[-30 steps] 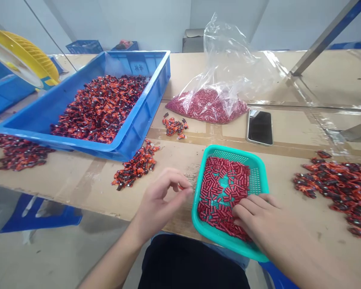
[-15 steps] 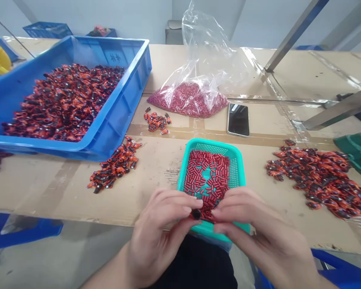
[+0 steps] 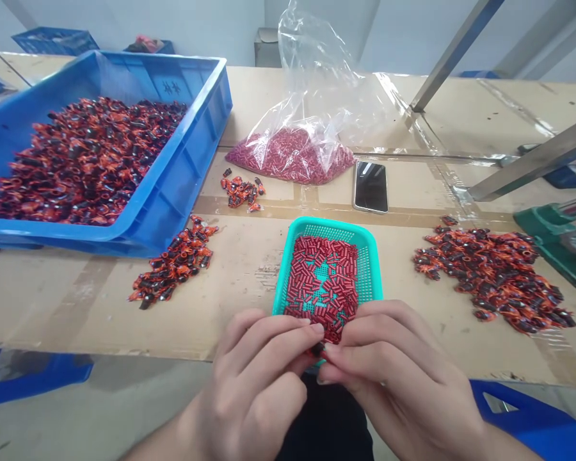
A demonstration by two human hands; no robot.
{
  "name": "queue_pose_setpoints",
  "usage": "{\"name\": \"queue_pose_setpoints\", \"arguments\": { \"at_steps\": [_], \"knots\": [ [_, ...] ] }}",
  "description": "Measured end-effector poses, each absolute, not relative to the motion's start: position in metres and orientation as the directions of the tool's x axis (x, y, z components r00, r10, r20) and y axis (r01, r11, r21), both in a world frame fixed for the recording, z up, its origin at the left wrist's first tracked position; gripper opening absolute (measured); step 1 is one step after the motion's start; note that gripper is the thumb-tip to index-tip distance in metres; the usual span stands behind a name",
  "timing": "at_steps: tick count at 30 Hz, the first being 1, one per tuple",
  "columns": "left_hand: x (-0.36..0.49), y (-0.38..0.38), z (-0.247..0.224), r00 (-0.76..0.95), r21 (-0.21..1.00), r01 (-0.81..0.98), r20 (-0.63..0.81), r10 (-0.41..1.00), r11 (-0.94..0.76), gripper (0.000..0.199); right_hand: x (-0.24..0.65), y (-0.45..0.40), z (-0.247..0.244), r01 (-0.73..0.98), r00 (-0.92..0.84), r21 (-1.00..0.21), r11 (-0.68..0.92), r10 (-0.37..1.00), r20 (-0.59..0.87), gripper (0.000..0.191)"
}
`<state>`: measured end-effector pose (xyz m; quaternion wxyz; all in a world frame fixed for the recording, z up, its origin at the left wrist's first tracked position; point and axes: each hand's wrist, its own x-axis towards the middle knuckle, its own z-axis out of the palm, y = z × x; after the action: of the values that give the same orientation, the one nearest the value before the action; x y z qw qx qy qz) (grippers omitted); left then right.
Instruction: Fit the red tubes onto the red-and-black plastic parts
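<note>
My left hand (image 3: 264, 378) pinches a small black piece (image 3: 317, 349) at the near edge of a green basket (image 3: 375, 269). Fingertips of my right hand (image 3: 393, 365) meet that piece from the right, pressed together; whatever they hold is too small to make out. Many short red tubes (image 3: 302, 275) lie in the basket, beyond both hands. One pile of orange and black pieces (image 3: 175, 262) rests left of the basket, and a larger pile (image 3: 499, 275) lies to its right.
A big blue crate (image 3: 187, 173) of orange and black pieces stands at the left. Behind the basket are a clear bag (image 3: 292, 153) of red tubes, a phone (image 3: 370, 186) and a small cluster of pieces (image 3: 242, 192). Green metal equipment (image 3: 552, 240) is at the right.
My right hand has moved left, so its fingertips now touch the black piece at my left hand. My left fingers have curled further over it. The view has shifted slightly.
</note>
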<state>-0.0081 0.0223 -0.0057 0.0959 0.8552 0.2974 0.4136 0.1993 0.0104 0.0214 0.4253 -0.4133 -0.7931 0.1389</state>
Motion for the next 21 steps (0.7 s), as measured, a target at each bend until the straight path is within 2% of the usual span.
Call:
{"name": "queue_pose_setpoints", "arguments": {
  "at_steps": [4,9,16,21],
  "knots": [
    [0.0001,0.0219,-0.0013,0.367,0.603,0.371,0.603,0.708,-0.706,0.035,0.2039,0.0113,0.0250,0.474,-0.298,-0.643,0.601,0.797,0.525,0.012],
    [0.0037,0.0211,0.0004,0.331,0.715,0.302,0.542,0.773,-0.631,0.035,0.2071,0.0092,0.0253,0.427,-0.291,-0.720,0.546,0.837,0.463,0.011],
    [0.0031,0.0184,0.0000,0.353,0.713,0.300,0.534,0.768,-0.634,0.034,0.2067,0.0092,0.0243,0.433,-0.303,-0.718,0.545,0.838,0.453,0.011],
    [0.0005,0.0164,-0.0069,0.426,0.563,0.359,0.611,0.668,-0.744,0.030,0.2038,0.0092,0.0228,0.470,-0.330,-0.649,0.598,0.801,0.499,0.014]
  ]
}}
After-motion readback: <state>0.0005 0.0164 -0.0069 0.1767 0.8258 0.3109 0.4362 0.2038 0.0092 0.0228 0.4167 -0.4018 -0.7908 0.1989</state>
